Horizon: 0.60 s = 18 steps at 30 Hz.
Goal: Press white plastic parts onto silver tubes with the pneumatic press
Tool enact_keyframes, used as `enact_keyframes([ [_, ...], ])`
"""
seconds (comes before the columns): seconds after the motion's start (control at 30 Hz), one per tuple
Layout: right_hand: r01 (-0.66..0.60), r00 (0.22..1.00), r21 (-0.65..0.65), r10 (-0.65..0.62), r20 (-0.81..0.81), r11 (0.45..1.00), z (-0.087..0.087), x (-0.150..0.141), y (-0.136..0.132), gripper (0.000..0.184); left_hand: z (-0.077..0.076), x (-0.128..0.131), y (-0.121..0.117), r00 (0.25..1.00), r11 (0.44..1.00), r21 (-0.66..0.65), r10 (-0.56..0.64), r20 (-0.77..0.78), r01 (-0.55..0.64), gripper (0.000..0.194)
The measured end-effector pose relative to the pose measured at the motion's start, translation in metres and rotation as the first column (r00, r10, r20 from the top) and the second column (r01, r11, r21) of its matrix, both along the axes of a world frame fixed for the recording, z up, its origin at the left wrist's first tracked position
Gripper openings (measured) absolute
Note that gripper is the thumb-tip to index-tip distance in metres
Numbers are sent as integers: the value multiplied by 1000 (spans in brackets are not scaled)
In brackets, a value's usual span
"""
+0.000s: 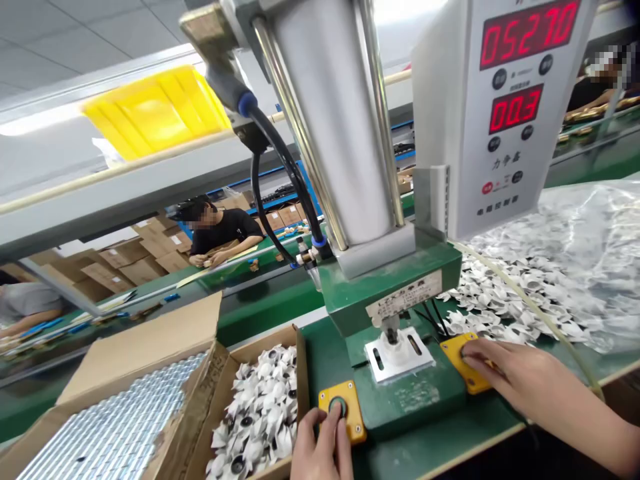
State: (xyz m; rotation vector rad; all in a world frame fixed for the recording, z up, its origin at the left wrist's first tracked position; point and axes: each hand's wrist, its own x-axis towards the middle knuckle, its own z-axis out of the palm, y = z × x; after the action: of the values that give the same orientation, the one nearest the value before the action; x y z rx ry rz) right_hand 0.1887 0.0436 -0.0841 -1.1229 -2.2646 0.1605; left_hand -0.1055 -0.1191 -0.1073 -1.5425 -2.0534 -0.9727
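My left hand (323, 443) lies over a yellow button box (356, 427), fingers stretched out and a fingertip on its round green button (338, 407). At the other side, my right hand (520, 370) reaches onto a second yellow button box (457, 350), its extended fingers over the button, which they mostly hide. Neither hand holds anything. Between them stands a green press (395, 293) with a grey cylinder (335, 127). Under its ram, a white plastic part (397, 350) sits on a slotted metal plate (377, 367); ram and part appear to touch.
Left of the press are a carton (303, 380) of white finned parts and a carton (210, 373) of shiny metal tubes. More white parts (520, 293) lie beside a clear plastic bag (600, 267) at right. A control box (450, 133) hangs above. Co-workers sit across the conveyor.
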Motion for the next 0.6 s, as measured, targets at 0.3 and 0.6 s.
enact_keyframes([
  [0.3, -209, 951, -580, 26, -308, 787, 43, -19, -7, 38, 31, 18, 15, 992, 988, 123, 76, 104, -89, 28],
  [0.6, -611, 770, -616, 191, -609, 496, 96, -92, 8, 41, -20, 9, 27, 989, 939, 336, 17, 148, -66, 25],
])
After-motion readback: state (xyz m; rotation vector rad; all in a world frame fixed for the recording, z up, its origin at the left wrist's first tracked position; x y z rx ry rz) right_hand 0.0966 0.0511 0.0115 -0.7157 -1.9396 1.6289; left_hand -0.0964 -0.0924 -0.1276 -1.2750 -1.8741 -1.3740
